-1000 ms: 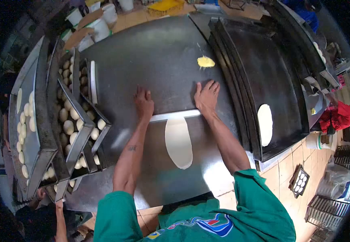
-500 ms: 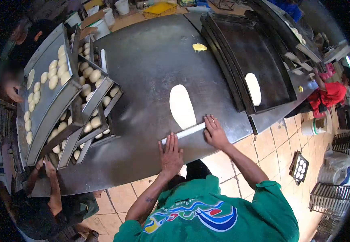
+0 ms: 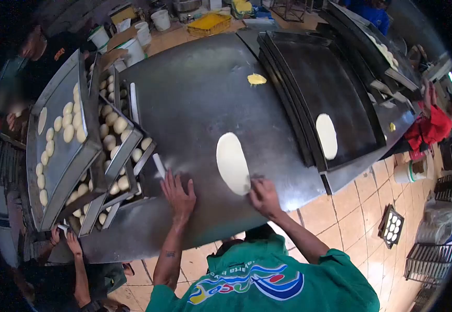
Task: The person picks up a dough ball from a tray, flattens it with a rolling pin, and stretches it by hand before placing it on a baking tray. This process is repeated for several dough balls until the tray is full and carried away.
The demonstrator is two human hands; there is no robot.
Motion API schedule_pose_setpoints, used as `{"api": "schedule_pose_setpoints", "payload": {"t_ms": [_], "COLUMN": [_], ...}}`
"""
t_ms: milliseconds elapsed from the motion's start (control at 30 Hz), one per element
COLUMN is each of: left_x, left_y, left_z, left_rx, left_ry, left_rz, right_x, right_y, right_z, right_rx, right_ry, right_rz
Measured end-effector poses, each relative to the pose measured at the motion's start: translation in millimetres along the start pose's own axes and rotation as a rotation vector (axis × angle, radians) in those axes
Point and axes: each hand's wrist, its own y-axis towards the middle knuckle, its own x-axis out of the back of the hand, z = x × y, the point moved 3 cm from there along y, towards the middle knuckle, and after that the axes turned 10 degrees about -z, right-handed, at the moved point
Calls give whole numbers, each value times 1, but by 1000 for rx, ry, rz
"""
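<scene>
A flattened oval of dough lies on the dark metal table in front of me. My right hand is at its lower right edge, fingers bent and closed on the rim of the dough; the exact fingertip contact is partly hidden. To the left, my left hand has its fingers spread and holds nothing. Just beyond those fingertips lies a white rolling pin, near the stacked trays. A second dough oval rests on the black baking tray at right.
Stacked metal trays with several dough balls stand at left, beside a co-worker's hands. A yellow lump sits toward the table's far side. A person in a red shirt is at far right. A small tray is on the tiled floor.
Both hands have come off the rolling pin, which now lies further left by the trays. My left hand moved left and opened; my right hand shifted slightly left to the dough's edge.
</scene>
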Motion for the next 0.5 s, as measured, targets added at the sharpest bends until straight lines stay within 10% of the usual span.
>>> {"api": "schedule_pose_setpoints", "payload": {"t_ms": [400,500], "left_x": [-120,-109], "left_y": [103,103], "left_z": [-82,-82], "left_rx": [-200,233], "left_ry": [-276,-611], "left_rz": [266,579], "right_x": [-103,-103], "right_y": [168,175], "right_z": [-84,-84], "right_rx": [109,-4], "right_ry": [153,254], "right_rz": [297,451]}}
